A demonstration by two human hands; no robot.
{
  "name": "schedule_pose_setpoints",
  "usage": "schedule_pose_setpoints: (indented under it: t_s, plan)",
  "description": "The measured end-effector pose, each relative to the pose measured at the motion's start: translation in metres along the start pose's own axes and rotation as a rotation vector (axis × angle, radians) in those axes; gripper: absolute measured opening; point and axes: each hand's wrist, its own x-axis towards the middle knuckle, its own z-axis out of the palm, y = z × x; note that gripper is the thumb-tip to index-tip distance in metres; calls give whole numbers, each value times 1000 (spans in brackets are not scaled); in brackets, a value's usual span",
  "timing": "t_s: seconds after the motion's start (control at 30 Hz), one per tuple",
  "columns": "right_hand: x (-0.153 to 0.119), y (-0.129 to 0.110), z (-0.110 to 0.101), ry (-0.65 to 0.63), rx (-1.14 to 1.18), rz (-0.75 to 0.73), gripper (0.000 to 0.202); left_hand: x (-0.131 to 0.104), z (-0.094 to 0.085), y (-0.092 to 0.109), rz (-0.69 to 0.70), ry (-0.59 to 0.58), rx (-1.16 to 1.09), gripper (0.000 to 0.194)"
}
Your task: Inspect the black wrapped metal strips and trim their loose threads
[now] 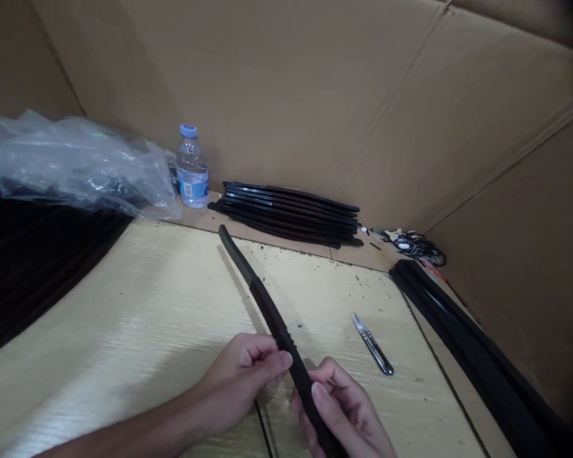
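Left hand (241,375) and right hand (351,413) pinch dark strip (267,306). Relative to strip: table (143,299) stretches left; snips (372,345) right; bottle (192,175), strip bundle (291,213) beyond; cardboard wall (291,89) closes far side.

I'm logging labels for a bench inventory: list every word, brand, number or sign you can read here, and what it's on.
No text can be read with certainty.
Bottle label: print and a dark mark, too small and blurred; barcode visible, digits unreadable.
Held strip: no text visible.
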Motion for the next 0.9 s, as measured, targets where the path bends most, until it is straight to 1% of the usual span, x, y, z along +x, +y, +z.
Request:
schedule_pose_setpoints:
  t_s: [0.07, 0.1, 0.17, 0.23, 0.37, 0.43, 0.53, 0.63, 0.7, 0.9]
  plan:
    - [3, -1, -4, -34, -54, -52, 41, -1, 0, -2, 12, -17, -26, 34]
    - [4, -2, -5, -72, -79, -67, 42, -1, -1, -3, 15, -37, -39, 35]
    - [6, -4, -8, -145, -133, -59, 33, -2, -1, -4, 19, -68, -50, 35]
    - [5, -7, -8, -188, -158, -3, 31, -3, -1, -4, 17, -79, -37, 34]
    - [-1, -8, -4, -241, -47, 144, 36, -4, -1, -1, -12, -104, 7, 31]
    - [-4, -8, -2, -253, -29, 150, 38, -3, 0, 1, -6, -137, -4, 28]
    - [-6, -9, -1, -218, -16, 135, 34, -3, 0, 1, -11, -145, -21, 29]
    - [-6, -12, -1, -155, 76, 182, 28, -3, -2, 0, -54, -92, 34, 38]
    - [-7, -15, -1, -123, 115, 193, 26, -3, -3, 0, -58, -66, 48, 41]
    - [-8, -17, -3, -38, 71, 139, 22, -1, -1, 3, 18, -80, 71, 33]
